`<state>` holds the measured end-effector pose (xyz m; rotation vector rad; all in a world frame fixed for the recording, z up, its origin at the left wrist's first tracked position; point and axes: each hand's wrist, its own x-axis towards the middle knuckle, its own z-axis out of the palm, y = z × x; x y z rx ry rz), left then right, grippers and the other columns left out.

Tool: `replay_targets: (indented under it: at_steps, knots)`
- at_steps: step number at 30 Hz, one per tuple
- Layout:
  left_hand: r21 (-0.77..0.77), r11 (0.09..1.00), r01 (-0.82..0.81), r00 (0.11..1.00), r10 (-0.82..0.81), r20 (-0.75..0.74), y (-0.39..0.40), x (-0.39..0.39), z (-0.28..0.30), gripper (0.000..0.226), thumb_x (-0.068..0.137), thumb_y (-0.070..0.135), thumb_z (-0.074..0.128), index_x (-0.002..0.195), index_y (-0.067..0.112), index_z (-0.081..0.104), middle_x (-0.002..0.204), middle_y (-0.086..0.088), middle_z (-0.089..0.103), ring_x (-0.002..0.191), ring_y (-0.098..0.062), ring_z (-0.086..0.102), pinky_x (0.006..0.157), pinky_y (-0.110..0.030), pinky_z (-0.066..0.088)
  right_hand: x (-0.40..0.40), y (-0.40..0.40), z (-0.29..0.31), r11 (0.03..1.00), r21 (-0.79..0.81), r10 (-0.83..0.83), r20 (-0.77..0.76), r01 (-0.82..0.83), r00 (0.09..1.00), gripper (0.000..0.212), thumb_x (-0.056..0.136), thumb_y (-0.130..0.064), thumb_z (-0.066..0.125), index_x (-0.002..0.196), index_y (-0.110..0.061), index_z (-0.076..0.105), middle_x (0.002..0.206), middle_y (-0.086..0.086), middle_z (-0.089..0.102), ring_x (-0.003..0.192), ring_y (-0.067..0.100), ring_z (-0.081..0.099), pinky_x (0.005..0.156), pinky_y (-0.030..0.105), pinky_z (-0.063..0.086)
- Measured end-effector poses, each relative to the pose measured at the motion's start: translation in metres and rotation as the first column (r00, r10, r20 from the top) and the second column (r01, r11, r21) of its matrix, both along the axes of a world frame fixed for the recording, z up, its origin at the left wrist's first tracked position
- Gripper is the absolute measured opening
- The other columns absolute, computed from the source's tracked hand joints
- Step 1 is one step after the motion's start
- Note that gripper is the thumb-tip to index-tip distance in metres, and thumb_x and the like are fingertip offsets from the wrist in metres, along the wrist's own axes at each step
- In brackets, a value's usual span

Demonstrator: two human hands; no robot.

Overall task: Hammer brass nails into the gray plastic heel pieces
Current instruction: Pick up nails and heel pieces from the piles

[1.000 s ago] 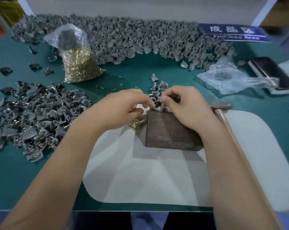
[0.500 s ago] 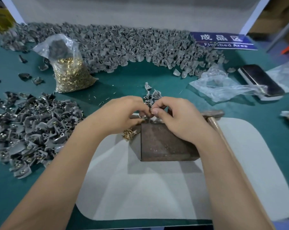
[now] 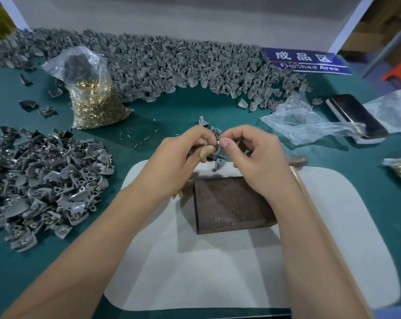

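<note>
Both hands are up over the far edge of the block (image 3: 231,203), working one heel piece (image 3: 217,148) between them. Left hand (image 3: 171,162) grip: fingers curled, clamped on the piece, with a tan cot showing on one fingertip. Right hand (image 3: 257,157) grip: thumb and forefinger pinched together at the top of the piece, probably on a nail; the nail itself is too small to make out.

Step in hand, as I read it: seat a nail in the piece's hole before hammering.

To do it well:
- Get the nail straight down the hole, not canted. A tilted brass nail likely bends on the first hit.
- Push it in by finger until it stands on its own, then set the piece flat on the block's top face.
- Keep the left hand on the piece low and to the side, fingertips off the nail head.
- Hammer (image 3: 296,161) lies just right of the block, handle under the right forearm, so it's a short reach. Light tap first, then drive.

Stock: loose nails (image 3: 178,194) at the block's left edge, bag of nails (image 3: 96,104) toward the desk's far left. Unfinished pile (image 3: 148,63) along the far edge; a pile (image 3: 40,180) showing brass at the left edge.
</note>
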<state>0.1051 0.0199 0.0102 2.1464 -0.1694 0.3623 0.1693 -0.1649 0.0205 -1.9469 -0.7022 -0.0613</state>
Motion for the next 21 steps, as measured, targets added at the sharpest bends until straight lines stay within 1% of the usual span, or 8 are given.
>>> replay_targets:
  at_steps: [2,4,7,8,12,15,18,21]
  knots:
    - [-0.05,0.999,-0.01,1.0,0.011,0.015,-0.004,0.0,-0.002,0.012,0.099,0.021,0.066,0.103,0.031,0.06,0.09,0.017,0.068,0.085,-0.004,0.067,0.073,-0.013,0.048,0.0,-0.001,0.0,1.0,0.012,-0.003,0.025,0.003,1.0,0.009,0.097,-0.016,0.068,0.095,-0.023,0.073,0.082,-0.02,0.069,0.068,0.003,0.061,0.064,0.012,0.042]
    - [-0.098,0.995,-0.033,0.999,0.037,0.033,-0.007,0.0,-0.004,0.013,0.098,0.022,0.067,0.103,0.032,0.061,0.091,0.015,0.066,0.082,-0.005,0.065,0.069,-0.013,0.048,0.0,-0.001,0.0,1.0,0.016,-0.005,0.043,0.005,0.999,0.01,0.097,-0.014,0.069,0.095,-0.023,0.073,0.083,-0.021,0.069,0.071,-0.001,0.062,0.066,0.008,0.042]
    - [-0.244,0.969,-0.039,0.999,0.046,0.025,-0.01,0.001,-0.009,0.01,0.099,0.018,0.066,0.107,0.025,0.064,0.091,0.008,0.069,0.082,-0.015,0.069,0.07,-0.027,0.058,0.0,-0.001,-0.001,1.0,0.02,-0.007,0.064,0.006,0.998,0.009,0.096,-0.012,0.071,0.096,-0.02,0.075,0.087,-0.017,0.071,0.079,0.001,0.066,0.071,0.008,0.044]
    - [-0.276,0.96,-0.038,0.999,0.046,0.023,-0.01,0.002,-0.011,0.01,0.099,0.018,0.066,0.108,0.023,0.065,0.091,0.007,0.07,0.081,-0.016,0.069,0.071,-0.029,0.059,0.0,-0.001,-0.002,1.0,0.025,-0.01,0.075,0.008,0.997,0.009,0.095,-0.012,0.071,0.095,-0.019,0.075,0.088,-0.016,0.072,0.081,0.002,0.067,0.072,0.008,0.044]
    - [-0.316,0.948,-0.029,0.998,0.048,0.051,-0.011,0.003,-0.014,0.013,0.099,0.019,0.066,0.105,0.031,0.066,0.092,0.009,0.073,0.085,-0.016,0.071,0.074,-0.024,0.056,0.0,-0.002,0.0,1.0,0.027,-0.012,0.119,0.009,0.993,0.009,0.094,-0.011,0.072,0.093,-0.02,0.076,0.088,-0.014,0.072,0.083,0.006,0.067,0.074,0.011,0.045]
    - [-0.381,0.925,-0.021,0.998,0.042,0.047,-0.011,0.005,-0.016,0.017,0.097,0.017,0.068,0.103,0.034,0.07,0.093,0.008,0.076,0.088,-0.017,0.073,0.073,-0.019,0.055,-0.001,-0.001,0.0,1.0,-0.018,-0.009,0.141,0.011,0.99,0.009,0.091,-0.009,0.074,0.09,-0.018,0.077,0.085,-0.014,0.07,0.079,0.006,0.064,0.071,0.01,0.042]
    - [-0.431,0.902,-0.015,0.998,0.038,0.044,-0.01,0.005,-0.017,0.018,0.093,0.018,0.072,0.101,0.035,0.074,0.093,0.007,0.077,0.088,-0.014,0.074,0.076,-0.021,0.057,-0.001,0.001,-0.001,0.996,-0.078,-0.026,0.159,0.038,0.987,0.008,0.09,-0.009,0.076,0.089,-0.017,0.077,0.084,-0.012,0.069,0.074,0.007,0.06,0.068,0.014,0.042]
    - [-0.439,0.899,-0.007,0.998,0.03,0.046,-0.01,0.005,-0.017,0.019,0.093,0.018,0.072,0.102,0.034,0.074,0.094,0.007,0.078,0.089,-0.014,0.075,0.079,-0.023,0.058,0.0,0.0,0.0,0.994,-0.099,-0.039,0.149,0.054,0.988,0.006,0.091,-0.01,0.074,0.091,-0.016,0.076,0.085,-0.009,0.069,0.073,0.005,0.058,0.068,0.015,0.042]
